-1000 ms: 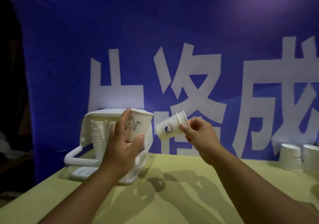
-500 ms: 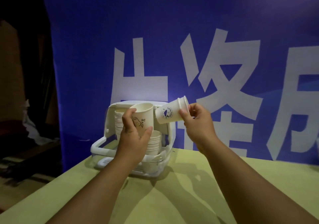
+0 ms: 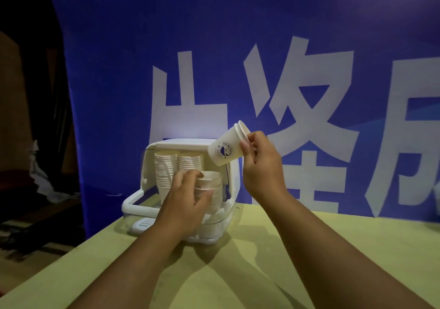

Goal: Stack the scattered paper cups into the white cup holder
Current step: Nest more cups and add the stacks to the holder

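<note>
The white cup holder (image 3: pixel 137 205) stands at the table's far left with its lid up, and two tall stacks of paper cups (image 3: pixel 166 165) fill its back. My left hand (image 3: pixel 184 200) reaches inside and grips a cup (image 3: pixel 210 181) seated on top of a shorter front stack. Just right of the holder and above it, my right hand (image 3: pixel 260 168) pinches the rim of a pair of nested white cups with a blue round logo (image 3: pixel 226 148), tilted with the base pointing down-left.
A yellow-green table (image 3: pixel 273 268) runs under both arms, its left edge dropping to a dark floor. A blue banner with large white characters (image 3: pixel 297 89) hangs right behind the holder. Dark clutter sits at the far left.
My left hand has lowered its cup from in front of the holder onto the front stack inside. The right hand's cups rose slightly. The view has come closer to the holder.
</note>
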Demonstrator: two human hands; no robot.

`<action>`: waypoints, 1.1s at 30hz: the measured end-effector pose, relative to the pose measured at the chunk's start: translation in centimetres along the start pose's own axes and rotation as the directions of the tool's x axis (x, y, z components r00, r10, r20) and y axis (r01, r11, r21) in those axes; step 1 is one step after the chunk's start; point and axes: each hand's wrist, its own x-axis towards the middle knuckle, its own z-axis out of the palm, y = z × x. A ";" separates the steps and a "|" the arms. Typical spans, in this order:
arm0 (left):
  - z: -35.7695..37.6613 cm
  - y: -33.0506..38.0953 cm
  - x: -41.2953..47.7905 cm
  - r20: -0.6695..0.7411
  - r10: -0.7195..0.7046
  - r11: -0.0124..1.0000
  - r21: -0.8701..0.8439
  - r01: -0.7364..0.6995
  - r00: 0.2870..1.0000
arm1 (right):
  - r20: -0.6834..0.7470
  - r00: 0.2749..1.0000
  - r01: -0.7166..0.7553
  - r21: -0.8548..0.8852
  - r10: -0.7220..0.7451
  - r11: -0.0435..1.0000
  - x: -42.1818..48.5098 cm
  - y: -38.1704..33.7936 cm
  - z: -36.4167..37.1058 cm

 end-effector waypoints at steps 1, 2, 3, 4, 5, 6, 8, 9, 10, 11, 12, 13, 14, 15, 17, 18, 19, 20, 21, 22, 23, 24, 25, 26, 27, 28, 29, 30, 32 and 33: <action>0.0 0.0 -0.1 0.002 -0.003 1.000 0.001 0.003 1.000 | 0.010 1.000 0.018 -0.014 -0.018 1.000 -0.1 -0.2 0.1; 0.0 0.1 -0.2 -0.004 -0.009 1.000 -0.009 0.008 1.000 | 0.041 0.998 0.040 -0.047 -0.038 0.998 -0.3 -0.4 0.2; -0.1 0.2 -0.3 -0.017 -0.020 0.999 -0.032 0.020 1.000 | 0.088 0.994 0.065 -0.101 -0.056 0.993 -0.5 -0.6 0.3; -0.1 0.2 -0.4 -0.034 -0.037 0.997 -0.064 0.034 0.999 | 0.145 0.987 0.088 -0.159 -0.065 0.983 -0.6 -0.7 0.4; -0.2 0.3 -0.4 -0.052 -0.046 0.995 -0.093 0.041 0.998 | 0.195 0.979 0.101 -0.199 -0.062 0.975 -0.8 -0.7 0.6; -0.4 0.4 -0.4 -0.064 -0.037 0.995 -0.096 0.031 0.997 | 0.236 0.971 0.101 -0.214 -0.049 0.972 -1.1 -0.7 0.9; -0.6 0.7 -0.6 -0.075 0.036 0.999 -0.021 -0.037 0.997 | 0.296 0.954 0.119 -0.246 -0.043 0.962 -1.5 -0.5 1.6; -0.6 0.8 -0.6 -0.077 0.076 0.997 0.015 -0.075 0.994 | 0.318 0.947 0.127 -0.260 -0.039 0.957 -1.7 -0.3 1.9; -0.7 0.9 -0.7 -0.072 0.099 0.995 0.038 -0.097 0.992 | 0.330 0.943 0.123 -0.252 -0.034 0.960 -1.8 -0.2 2.2; -0.7 1.0 -0.7 -0.061 0.103 0.994 0.051 -0.100 0.993 | 0.340 0.940 0.103 -0.233 -0.018 0.967 -2.0 0.0 2.4; -0.6 0.9 -0.6 -0.048 0.098 0.994 0.063 -0.094 0.994 | 0.352 0.936 0.075 -0.216 0.006 0.973 -2.2 0.1 2.6; -0.4 0.7 -0.6 -0.037 0.082 0.994 0.077 -0.079 0.996 | 0.370 0.928 0.043 -0.207 0.037 0.977 -2.3 0.4 2.7; -0.2 0.5 -0.5 -0.030 0.057 0.994 0.090 -0.054 0.998 | 0.397 0.915 0.015 -0.208 0.071 0.978 -2.6 0.7 2.9; -0.1 0.4 -0.4 -0.028 0.025 0.995 0.096 -0.022 0.999 | 0.429 0.898 0.000 -0.222 0.098 0.975 -2.8 1.0 3.1; 0.1 0.1 -0.4 -0.038 -0.027 0.995 0.091 0.030 0.999 | 0.472 0.874 0.006 -0.253 0.118 0.967 -3.2 1.5 3.4; 0.2 0.1 -0.4 -0.043 -0.042 0.995 0.084 0.046 0.998 | 0.475 0.872 0.007 -0.256 0.119 0.967 -3.3 1.5 3.4; 0.2 0.1 -0.4 -0.046 -0.050 0.996 0.078 0.054 0.998 | 0.470 0.874 -0.004 -0.251 0.126 0.968 -3.4 1.5 3.4; 0.1 0.1 -0.4 -0.048 -0.053 0.995 0.076 0.057 0.997 | 0.457 0.879 -0.027 -0.240 0.137 0.970 -3.6 1.4 3.2; 0.1 0.3 -0.4 -0.053 -0.050 0.995 0.083 0.054 0.997 | 0.433 0.888 -0.060 -0.227 0.156 0.972 -3.8 1.1 2.9; 0.0 0.5 -0.5 -0.068 -0.039 0.994 0.100 0.046 0.997 | 0.402 0.899 -0.094 -0.209 0.173 0.973 -4.1 0.8 2.6; -0.1 0.7 -0.7 -0.101 -0.020 0.992 0.126 0.033 0.995 | 0.372 0.909 -0.119 -0.198 0.187 0.973 -4.3 0.5 2.2; -0.2 1.2 -0.9 -0.147 0.013 0.988 0.151 0.010 0.989 | 0.346 0.917 -0.132 -0.197 0.195 0.971 -4.4 0.2 1.7; -0.3 1.7 -1.1 -0.189 0.054 0.985 0.169 -0.022 0.981 | 0.325 0.922 -0.145 -0.206 0.208 0.968 -4.6 0.0 1.1; -0.4 2.5 -1.5 -0.217 0.100 0.981 0.183 -0.060 0.971 | 0.303 0.926 -0.161 -0.216 0.223 0.963 -4.7 -0.2 0.3; -0.5 3.4 -1.8 -0.221 0.144 0.974 0.206 -0.098 0.965 | 0.277 0.930 -0.183 -0.228 0.244 0.956 -4.9 -0.3 -0.7; -0.6 4.4 -2.2 -0.196 0.179 0.965 0.226 -0.133 0.964 | 0.245 0.933 -0.205 -0.240 0.263 0.949 -5.1 -0.5 -1.9; -0.6 5.5 -2.6 -0.148 0.196 0.960 0.229 -0.159 0.969 | 0.214 0.937 -0.221 -0.254 0.277 0.942 -5.3 -0.6 -3.3; -0.4 6.7 -3.1 -0.091 0.194 0.962 0.215 -0.171 0.977 | 0.185 0.941 -0.229 -0.272 0.284 0.935 -5.7 -0.8 -4.8; 0.0 9.1 -4.4 0.021 0.172 0.970 0.170 -0.173 0.985 | 0.148 0.946 -0.233 -0.312 0.289 0.921 -6.5 -1.2 -8.2; 0.4 10.3 -5.2 0.071 0.169 0.973 0.148 -0.178 0.983 | 0.129 0.946 -0.242 -0.329 0.298 0.913 -7.0 -1.4 -10.0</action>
